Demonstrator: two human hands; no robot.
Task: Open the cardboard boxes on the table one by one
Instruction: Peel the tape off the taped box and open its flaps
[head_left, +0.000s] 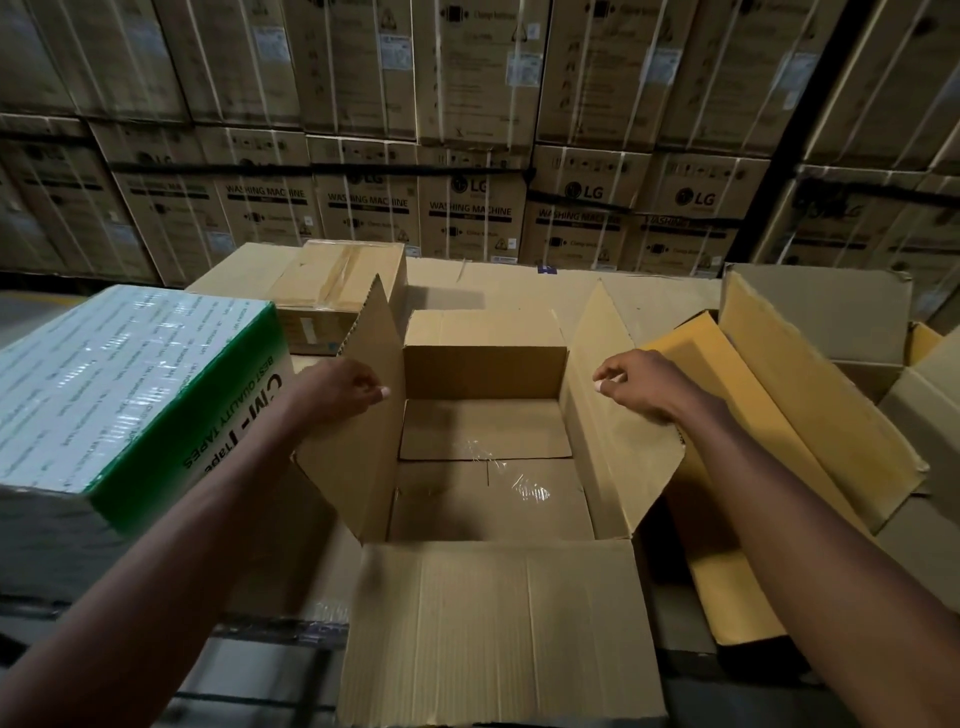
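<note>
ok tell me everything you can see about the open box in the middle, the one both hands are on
The open box is plain brown corrugated cardboard, standing upright on the cardboard-covered table. All four top flaps are folded out: the near one hangs toward the camera, the far one stands behind. The left hand pinches the left flap, the right hand the right flap. Inside it looks empty; clear tape glints along the bottom seam.

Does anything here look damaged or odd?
Only small things. The open box between the left hand and right hand is empty, with loose clear tape on its floor. The left flap has a ragged, jagged edge.
</note>
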